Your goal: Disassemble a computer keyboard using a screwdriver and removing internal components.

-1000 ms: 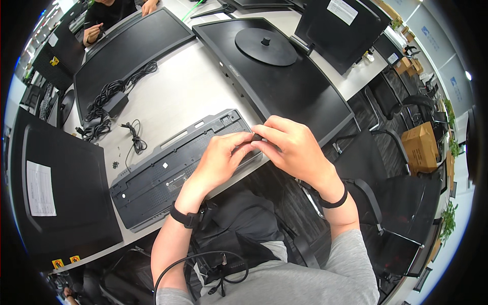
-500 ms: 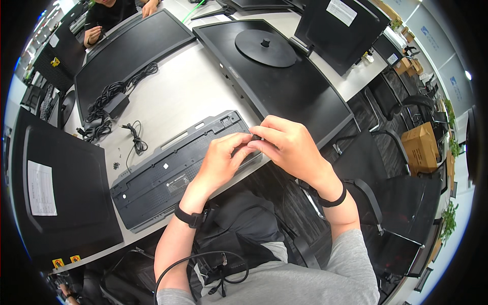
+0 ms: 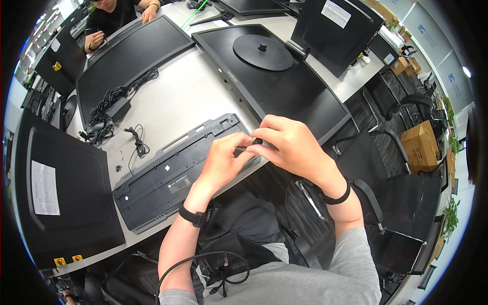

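Note:
My left hand (image 3: 221, 160) and my right hand (image 3: 292, 146) meet over the near edge of the desk. Pinched between their fingertips is a small black piece (image 3: 257, 141), mostly covered by the fingers, so its kind is unclear. Under and beside my left hand lies a black keyboard (image 3: 152, 185), turned underside up, with a label and long recesses. Its thin cable (image 3: 140, 145) is bundled on the desk beyond it. Several tiny dark bits (image 3: 118, 168) lie near the keyboard's left end.
A monitor (image 3: 305, 96) lies flat with a round stand base (image 3: 263, 52) on it. Another monitor (image 3: 137, 48) is beyond, near a person (image 3: 114, 20). A black panel (image 3: 66, 188) stands at left. Black cables with an adapter (image 3: 118, 108) lie mid-desk. Chairs (image 3: 356, 157) are at right.
My hands stay together at the same place, with the fingers shifting slightly around the small black piece. The whole view has tilted a little, showing more of the person across the desk.

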